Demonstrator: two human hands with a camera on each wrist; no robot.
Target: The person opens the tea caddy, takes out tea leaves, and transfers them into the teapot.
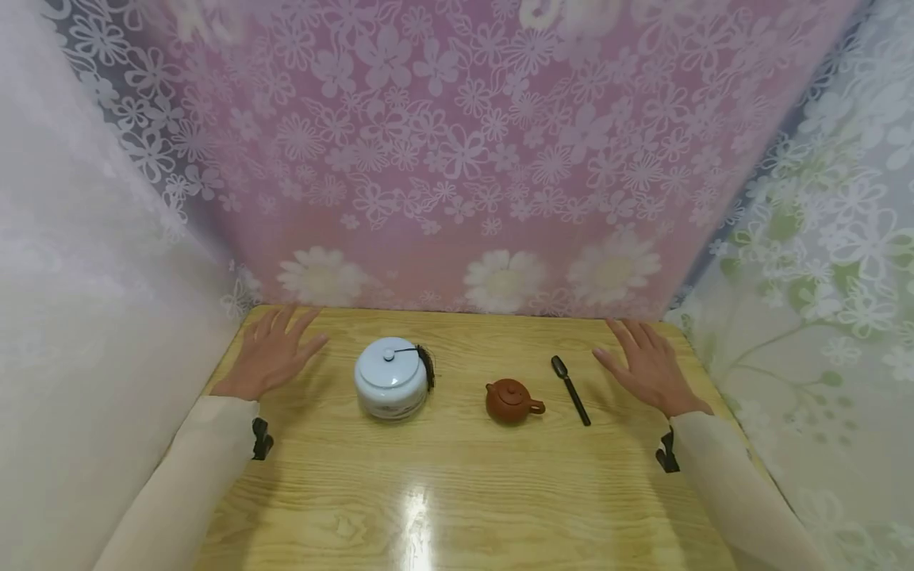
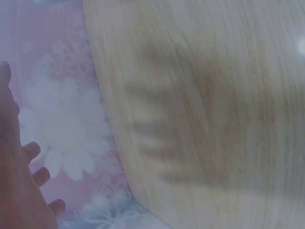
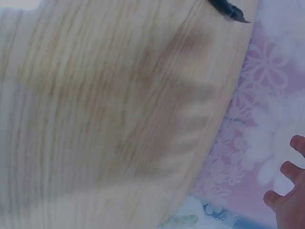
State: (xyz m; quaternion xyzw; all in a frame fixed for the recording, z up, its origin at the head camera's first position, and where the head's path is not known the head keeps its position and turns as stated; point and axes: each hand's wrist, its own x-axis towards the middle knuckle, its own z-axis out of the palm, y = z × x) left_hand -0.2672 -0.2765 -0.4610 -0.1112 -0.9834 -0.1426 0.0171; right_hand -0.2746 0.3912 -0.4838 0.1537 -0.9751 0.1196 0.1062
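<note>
My left hand (image 1: 267, 355) hovers with fingers spread over the left part of the table, left of a pale blue-white lidded jar (image 1: 389, 385). A dark tassel (image 1: 427, 369) hangs from the knob of its lid. To the jar's right sits a small brown clay teapot (image 1: 508, 403), its handle towards the right. Beside the teapot lies a slim black tea scoop (image 1: 571, 391). My right hand (image 1: 648, 366) is spread too, to the right of the scoop and apart from it. Neither hand holds anything. Both wrist views show the hands' shadows on the wood.
The wooden table (image 1: 457, 492) has a bright reflection near its front. A pink flowered curtain (image 1: 464, 159) stands along its back edge. Pale cloth walls (image 1: 86, 277) close in the left side, and a flowered sheet (image 1: 821, 333) the right.
</note>
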